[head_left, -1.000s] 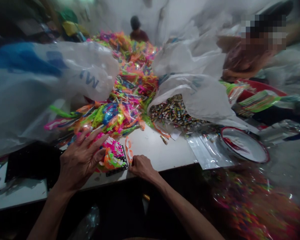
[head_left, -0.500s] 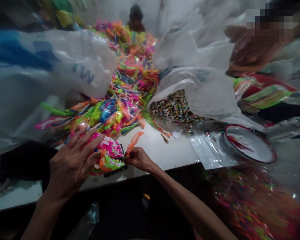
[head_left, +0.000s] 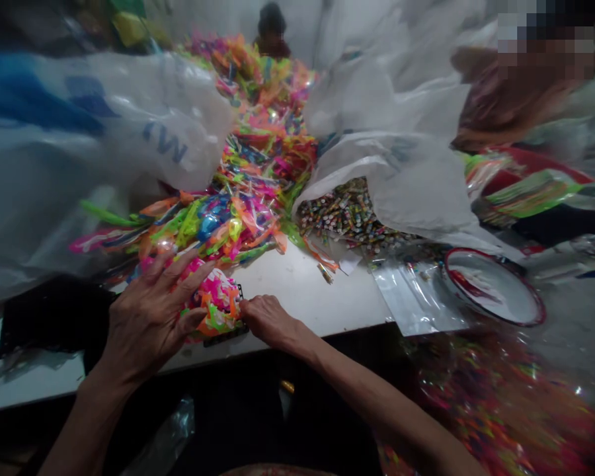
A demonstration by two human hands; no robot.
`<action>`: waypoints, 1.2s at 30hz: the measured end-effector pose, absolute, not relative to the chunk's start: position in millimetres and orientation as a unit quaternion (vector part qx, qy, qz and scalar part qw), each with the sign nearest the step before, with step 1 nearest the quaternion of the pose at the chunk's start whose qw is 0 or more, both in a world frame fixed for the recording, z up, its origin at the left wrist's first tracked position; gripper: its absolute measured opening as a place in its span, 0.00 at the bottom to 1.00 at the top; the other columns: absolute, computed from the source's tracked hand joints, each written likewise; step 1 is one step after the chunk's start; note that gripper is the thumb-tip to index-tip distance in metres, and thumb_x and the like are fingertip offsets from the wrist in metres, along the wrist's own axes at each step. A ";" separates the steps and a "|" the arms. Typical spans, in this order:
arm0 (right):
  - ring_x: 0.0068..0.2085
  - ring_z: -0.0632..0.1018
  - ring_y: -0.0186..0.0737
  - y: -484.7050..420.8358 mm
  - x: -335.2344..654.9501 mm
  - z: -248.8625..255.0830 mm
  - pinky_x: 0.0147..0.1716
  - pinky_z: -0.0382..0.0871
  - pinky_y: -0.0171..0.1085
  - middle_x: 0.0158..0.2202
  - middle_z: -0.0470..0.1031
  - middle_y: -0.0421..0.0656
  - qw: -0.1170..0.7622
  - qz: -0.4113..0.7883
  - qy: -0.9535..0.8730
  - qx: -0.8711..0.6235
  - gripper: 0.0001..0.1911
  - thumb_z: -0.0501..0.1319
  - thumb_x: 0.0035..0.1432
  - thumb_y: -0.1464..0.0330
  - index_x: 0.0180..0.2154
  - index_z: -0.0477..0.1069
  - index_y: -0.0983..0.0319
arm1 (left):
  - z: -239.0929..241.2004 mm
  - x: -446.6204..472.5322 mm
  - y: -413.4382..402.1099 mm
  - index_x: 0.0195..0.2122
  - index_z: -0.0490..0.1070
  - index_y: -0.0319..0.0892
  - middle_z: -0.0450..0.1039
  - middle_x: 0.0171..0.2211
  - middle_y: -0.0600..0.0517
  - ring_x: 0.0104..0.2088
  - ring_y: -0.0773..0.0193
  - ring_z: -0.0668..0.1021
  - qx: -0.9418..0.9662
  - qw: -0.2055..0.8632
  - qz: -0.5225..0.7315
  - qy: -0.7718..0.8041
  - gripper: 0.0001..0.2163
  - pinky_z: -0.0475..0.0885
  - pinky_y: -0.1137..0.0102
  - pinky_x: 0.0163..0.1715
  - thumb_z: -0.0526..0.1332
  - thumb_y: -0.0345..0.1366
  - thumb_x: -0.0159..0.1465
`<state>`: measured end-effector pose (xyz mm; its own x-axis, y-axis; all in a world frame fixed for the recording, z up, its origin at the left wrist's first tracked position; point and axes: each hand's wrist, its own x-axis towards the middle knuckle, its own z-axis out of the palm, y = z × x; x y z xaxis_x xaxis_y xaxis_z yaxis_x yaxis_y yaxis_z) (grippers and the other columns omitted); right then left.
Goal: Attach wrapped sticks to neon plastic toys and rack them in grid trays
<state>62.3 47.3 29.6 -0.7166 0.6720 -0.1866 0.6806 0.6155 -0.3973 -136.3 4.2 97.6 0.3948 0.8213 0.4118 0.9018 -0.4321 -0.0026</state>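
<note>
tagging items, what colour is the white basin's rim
Dark red on the basin's rim, showing best in the head view.

Workshop, apparently for small plastic goods. A white worktable [head_left: 322,301] carries heaped bright plastic pieces [head_left: 258,175] and small cylinders [head_left: 342,210] beside a white sack [head_left: 416,192]; a co-worker [head_left: 272,39] appears beyond.
</note>
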 end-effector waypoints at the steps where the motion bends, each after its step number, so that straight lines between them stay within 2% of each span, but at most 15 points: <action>1: 0.36 0.75 0.42 45.4 64.9 29.6 0.30 0.58 0.35 0.35 0.76 0.48 0.003 -0.233 0.892 0.386 0.13 0.51 0.56 0.75 0.40 0.71 0.63 | 98.9 -136.5 3.2 0.61 0.53 0.49 0.55 0.62 0.50 0.61 0.47 0.58 -0.827 0.118 -0.172 -0.521 0.25 0.58 0.51 0.55 0.43 0.50 0.65; 3: 0.37 0.75 0.42 41.4 72.2 29.8 0.30 0.59 0.34 0.35 0.76 0.46 -0.024 -0.257 0.874 0.412 0.14 0.54 0.54 0.73 0.42 0.71 0.61 | 100.6 -136.3 -1.6 0.61 0.54 0.49 0.54 0.62 0.49 0.61 0.47 0.57 -0.821 0.143 -0.178 -0.523 0.23 0.54 0.49 0.56 0.44 0.48 0.65; 6: 0.37 0.75 0.39 34.9 81.8 29.2 0.33 0.60 0.32 0.36 0.76 0.43 -0.119 -0.305 0.835 0.442 0.16 0.58 0.54 0.70 0.46 0.71 0.60 | 99.1 -131.9 -13.8 0.59 0.56 0.50 0.56 0.62 0.46 0.61 0.46 0.57 -0.800 0.194 -0.212 -0.526 0.22 0.45 0.44 0.57 0.49 0.46 0.65; 10: 0.33 0.74 0.33 31.0 79.2 25.5 0.32 0.60 0.30 0.36 0.76 0.43 -0.213 -0.337 0.815 0.420 0.10 0.57 0.58 0.67 0.39 0.75 0.61 | 91.7 -117.3 -24.8 0.54 0.63 0.47 0.64 0.57 0.45 0.58 0.49 0.63 -0.814 0.192 -0.229 -0.498 0.21 0.54 0.49 0.56 0.59 0.42 0.59; 14: 0.30 0.72 0.33 33.8 67.2 25.9 0.28 0.56 0.30 0.31 0.76 0.43 -0.189 -0.300 0.831 0.429 0.08 0.58 0.57 0.68 0.33 0.76 0.63 | 90.0 -108.5 -24.1 0.37 0.69 0.43 0.67 0.54 0.46 0.57 0.52 0.66 -0.817 0.173 -0.266 -0.481 0.06 0.57 0.51 0.56 0.59 0.34 0.59; 18: 0.28 0.71 0.33 36.1 60.9 29.3 0.27 0.54 0.31 0.28 0.75 0.43 -0.140 -0.259 0.853 0.431 0.09 0.57 0.56 0.71 0.28 0.75 0.63 | 89.9 -111.8 -23.0 0.33 0.69 0.42 0.65 0.56 0.44 0.57 0.52 0.66 -0.831 0.156 -0.276 -0.457 0.02 0.56 0.50 0.57 0.58 0.33 0.59; 20: 0.28 0.70 0.32 38.1 58.9 30.6 0.27 0.54 0.31 0.27 0.75 0.43 -0.128 -0.256 0.862 0.418 0.10 0.56 0.56 0.71 0.28 0.75 0.64 | 88.8 -111.6 -22.6 0.36 0.69 0.43 0.64 0.57 0.43 0.57 0.53 0.66 -0.838 0.152 -0.273 -0.448 0.04 0.55 0.50 0.57 0.58 0.32 0.60; 22: 0.27 0.70 0.32 41.2 56.3 32.9 0.26 0.54 0.32 0.26 0.74 0.43 -0.113 -0.260 0.866 0.411 0.10 0.57 0.55 0.70 0.26 0.75 0.65 | 89.0 -108.3 -22.0 0.45 0.67 0.43 0.64 0.57 0.42 0.58 0.53 0.65 -0.841 0.155 -0.260 -0.449 0.11 0.53 0.50 0.58 0.57 0.32 0.60; 25: 0.26 0.70 0.34 44.9 53.8 38.1 0.26 0.54 0.32 0.22 0.73 0.44 -0.113 -0.277 0.855 0.423 0.10 0.58 0.53 0.72 0.24 0.75 0.67 | 94.6 -105.4 -24.2 0.57 0.58 0.42 0.64 0.57 0.43 0.58 0.54 0.64 -0.847 0.151 -0.235 -0.453 0.21 0.49 0.50 0.59 0.55 0.34 0.62; 27: 0.25 0.71 0.34 44.2 56.5 39.3 0.26 0.56 0.32 0.21 0.73 0.44 -0.124 -0.287 0.849 0.426 0.11 0.57 0.53 0.72 0.24 0.75 0.67 | 99.8 -111.3 -29.2 0.60 0.54 0.43 0.63 0.57 0.43 0.59 0.55 0.64 -0.836 0.148 -0.250 -0.466 0.23 0.46 0.50 0.60 0.54 0.35 0.63; 29: 0.25 0.72 0.34 39.5 63.7 34.8 0.26 0.60 0.31 0.22 0.74 0.44 -0.160 -0.339 0.825 0.422 0.11 0.57 0.55 0.69 0.30 0.77 0.67 | 102.0 -124.3 -34.7 0.60 0.55 0.44 0.62 0.58 0.42 0.59 0.55 0.64 -0.781 0.147 -0.323 -0.515 0.22 0.45 0.50 0.60 0.52 0.37 0.64; 32: 0.27 0.75 0.36 18.5 77.1 16.7 0.28 0.66 0.33 0.31 0.77 0.45 -0.269 -0.443 0.717 0.466 0.19 0.58 0.55 0.64 0.46 0.72 0.68 | 93.4 -147.6 -36.2 0.57 0.60 0.43 0.62 0.58 0.43 0.58 0.55 0.64 -0.616 0.061 -0.513 -0.594 0.20 0.53 0.54 0.59 0.47 0.42 0.65; 34: 0.29 0.76 0.38 -8.7 82.4 3.2 0.30 0.69 0.35 0.34 0.77 0.47 -0.324 -0.445 0.654 0.520 0.21 0.58 0.54 0.64 0.49 0.69 0.67 | 79.2 -156.2 -31.7 0.56 0.62 0.43 0.66 0.55 0.45 0.55 0.54 0.68 -0.512 -0.078 -0.611 -0.599 0.23 0.63 0.56 0.54 0.42 0.47 0.66; 36: 0.32 0.76 0.40 -40.9 80.9 -6.0 0.33 0.70 0.36 0.38 0.76 0.46 -0.338 -0.418 0.654 0.532 0.21 0.60 0.52 0.65 0.49 0.69 0.64 | 59.6 -154.1 -25.6 0.58 0.59 0.47 0.72 0.50 0.47 0.50 0.53 0.73 -0.492 -0.211 -0.615 -0.579 0.27 0.72 0.56 0.45 0.35 0.50 0.65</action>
<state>80.9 -40.9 -6.0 -0.2055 0.9786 -0.0022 0.4132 0.0848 -0.9067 -154.1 -25.6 59.6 -0.4269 0.8290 0.3613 0.3097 -0.2413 0.9197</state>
